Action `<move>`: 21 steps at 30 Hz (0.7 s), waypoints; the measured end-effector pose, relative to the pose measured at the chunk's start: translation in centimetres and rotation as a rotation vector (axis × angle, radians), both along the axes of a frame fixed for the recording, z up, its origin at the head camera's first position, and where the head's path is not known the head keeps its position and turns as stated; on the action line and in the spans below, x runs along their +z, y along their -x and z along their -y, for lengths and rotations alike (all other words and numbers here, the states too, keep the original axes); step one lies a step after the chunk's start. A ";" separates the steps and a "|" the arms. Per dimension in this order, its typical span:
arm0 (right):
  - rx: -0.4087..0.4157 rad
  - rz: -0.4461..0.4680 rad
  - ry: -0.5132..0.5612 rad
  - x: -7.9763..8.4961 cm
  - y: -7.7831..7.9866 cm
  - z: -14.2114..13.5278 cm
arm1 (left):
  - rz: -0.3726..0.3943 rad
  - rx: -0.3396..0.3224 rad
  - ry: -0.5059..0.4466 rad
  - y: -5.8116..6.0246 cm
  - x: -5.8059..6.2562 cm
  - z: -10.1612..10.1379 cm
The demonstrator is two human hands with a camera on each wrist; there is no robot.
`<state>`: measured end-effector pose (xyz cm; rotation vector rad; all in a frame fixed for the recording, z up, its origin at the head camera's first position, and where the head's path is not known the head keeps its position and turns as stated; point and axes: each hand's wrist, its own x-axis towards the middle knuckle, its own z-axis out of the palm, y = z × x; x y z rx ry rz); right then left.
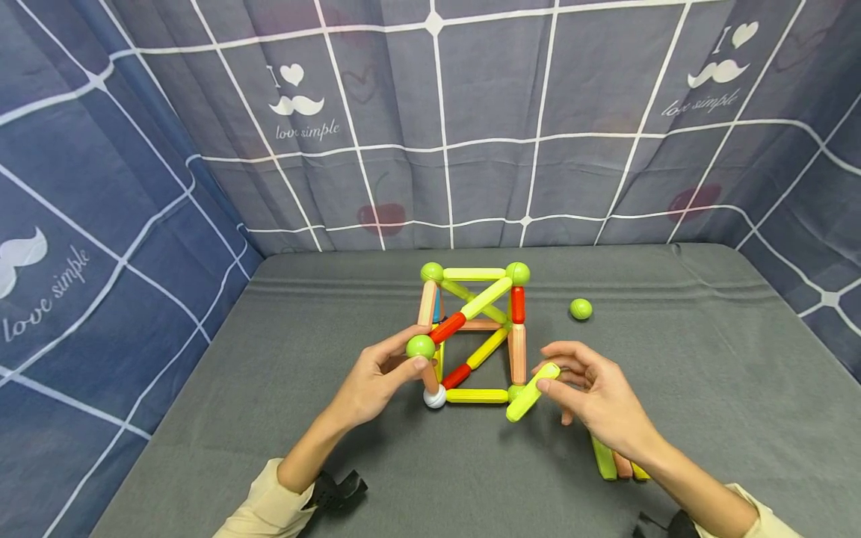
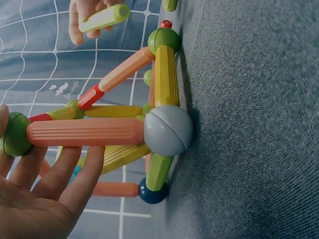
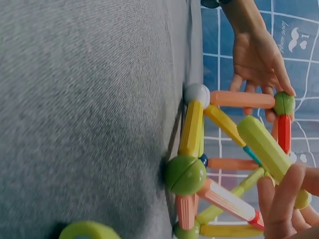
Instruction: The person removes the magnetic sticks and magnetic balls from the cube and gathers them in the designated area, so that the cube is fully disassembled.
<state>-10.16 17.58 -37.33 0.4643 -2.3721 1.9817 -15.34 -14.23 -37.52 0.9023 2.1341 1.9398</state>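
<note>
A frame of coloured toy rods and balls stands on the grey cloth, with a white ball (image 1: pixel 435 397) at its front left base. My left hand (image 1: pixel 368 382) holds the green ball (image 1: pixel 420 347) at the upper front left corner between thumb and fingers. Below that ball, an orange rod (image 2: pixel 84 132) runs down to the white one. My right hand (image 1: pixel 601 394) pinches a lime-green rod (image 1: pixel 528 398) in front of the frame's right side. In the head view this rod overlaps the green ball (image 3: pixel 185 175) at the front right base.
One loose green ball (image 1: pixel 581 308) lies right of the frame. Several rods (image 1: pixel 604 457) lie side by side near the right forearm, partly hidden by it. Behind the grey table surface (image 1: pixel 303 321) hangs a checked curtain (image 1: pixel 484 97), which also runs along both sides.
</note>
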 end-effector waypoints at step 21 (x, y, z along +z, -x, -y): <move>-0.101 -0.001 -0.181 0.2 -1.1 -2.9 | 0.015 -0.019 -0.008 0.0 -0.1 0.0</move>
